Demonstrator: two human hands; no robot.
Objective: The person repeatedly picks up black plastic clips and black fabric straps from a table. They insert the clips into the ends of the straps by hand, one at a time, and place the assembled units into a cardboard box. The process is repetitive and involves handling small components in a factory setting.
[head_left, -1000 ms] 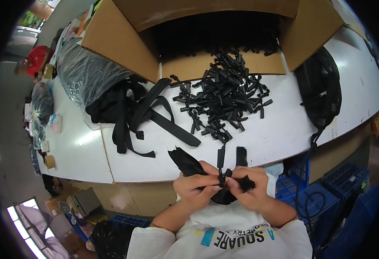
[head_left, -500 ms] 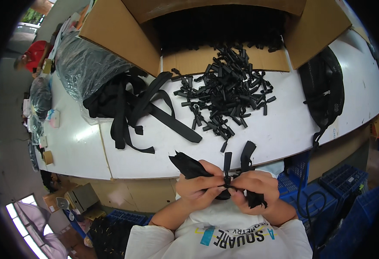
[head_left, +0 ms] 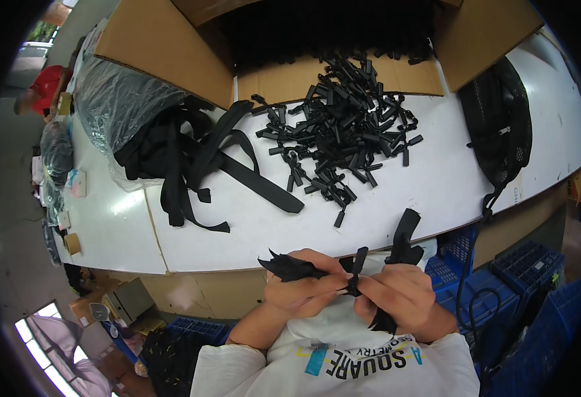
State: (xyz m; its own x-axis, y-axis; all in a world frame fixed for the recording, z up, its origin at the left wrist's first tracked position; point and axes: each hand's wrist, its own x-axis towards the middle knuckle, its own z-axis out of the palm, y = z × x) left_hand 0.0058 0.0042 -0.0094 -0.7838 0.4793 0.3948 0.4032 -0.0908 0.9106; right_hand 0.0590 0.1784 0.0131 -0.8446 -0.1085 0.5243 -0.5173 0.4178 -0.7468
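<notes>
Close to my chest, just off the table's near edge, both hands grip a black fabric strip (head_left: 291, 267). Its frayed end sticks out past my left hand (head_left: 307, 286), whose thumb and fingers pinch it. My right hand (head_left: 399, 294) is closed on the other part, with a flat end rising above the knuckles and a ragged bit below. Between my fingertips stands a small black zipper pull (head_left: 359, 263), touching the strip; my fingers hide how they join. Ahead on the table lies a heap of similar black pulls (head_left: 350, 126).
An open cardboard box (head_left: 284, 87) full of black pieces lies behind the heap. Left are loose black straps (head_left: 257, 185) and a clear plastic bag (head_left: 122, 99). A black mesh bag (head_left: 498, 132) lies right. Blue crates (head_left: 528, 264) stand below. A person in red (head_left: 49, 86) is far left.
My fingertips have shifted on the strip, and the pull between them stands lower and leans right. The strip's upright end on the right has moved right. My view has tilted slightly.
</notes>
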